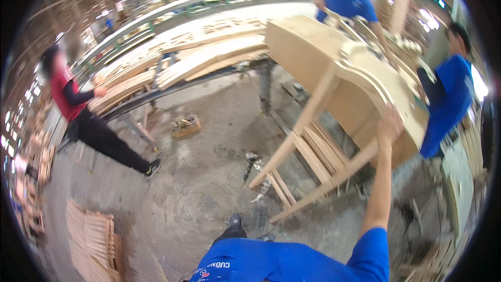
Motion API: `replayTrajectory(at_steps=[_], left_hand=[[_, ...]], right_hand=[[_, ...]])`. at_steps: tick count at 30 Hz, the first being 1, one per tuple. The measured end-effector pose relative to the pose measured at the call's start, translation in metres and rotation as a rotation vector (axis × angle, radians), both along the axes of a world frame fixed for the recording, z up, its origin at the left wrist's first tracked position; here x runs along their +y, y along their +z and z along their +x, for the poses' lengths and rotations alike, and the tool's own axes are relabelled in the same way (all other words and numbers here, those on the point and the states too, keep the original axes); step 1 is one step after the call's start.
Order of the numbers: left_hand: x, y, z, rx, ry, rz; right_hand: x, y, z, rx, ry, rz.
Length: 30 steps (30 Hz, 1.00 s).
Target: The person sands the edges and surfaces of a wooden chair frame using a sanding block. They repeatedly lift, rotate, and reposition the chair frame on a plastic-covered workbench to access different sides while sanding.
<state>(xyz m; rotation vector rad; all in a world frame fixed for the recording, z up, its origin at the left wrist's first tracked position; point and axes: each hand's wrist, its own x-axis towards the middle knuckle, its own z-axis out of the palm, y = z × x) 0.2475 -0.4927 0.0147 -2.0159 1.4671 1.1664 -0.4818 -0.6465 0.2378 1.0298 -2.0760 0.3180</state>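
My right arm reaches forward, and my right hand (390,126) grips the curved near edge of a large pale wooden piece of furniture (305,47). The hand is closed over the edge near the top of one leg; part of the grip is hidden. Two long tapered legs (313,107) slant down from the piece toward me, and it seems tilted. My left hand is out of the picture. Across the piece, a co-worker in blue (347,0) has both arms over it. Another person in blue (450,94) stands close by its right side.
At the left, a person in red (70,89) stands by a long bench loaded with wooden boards (209,60). A small wooden box (186,126) and a dark tool (251,161) lie on the concrete floor. Stacked wooden parts (93,240) stand at the lower left.
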Motion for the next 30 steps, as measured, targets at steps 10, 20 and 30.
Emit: replayTrajectory(at_steps=[10, 20, 30], left_hand=[[-0.078, 0.034, -0.007, 0.079, -0.588, 0.362], [-0.302, 0.079, -0.106, 0.420, -0.815, -0.537], [-0.307, 0.168, -0.286, 1.507, -0.705, -0.274]], right_hand=[[0.022, 0.018, 0.070, -0.020, 0.185, -0.208], [0.069, 0.052, 0.249, 0.027, 0.225, -0.341], [0.198, 0.050, 0.333, 0.066, -0.056, -0.284]])
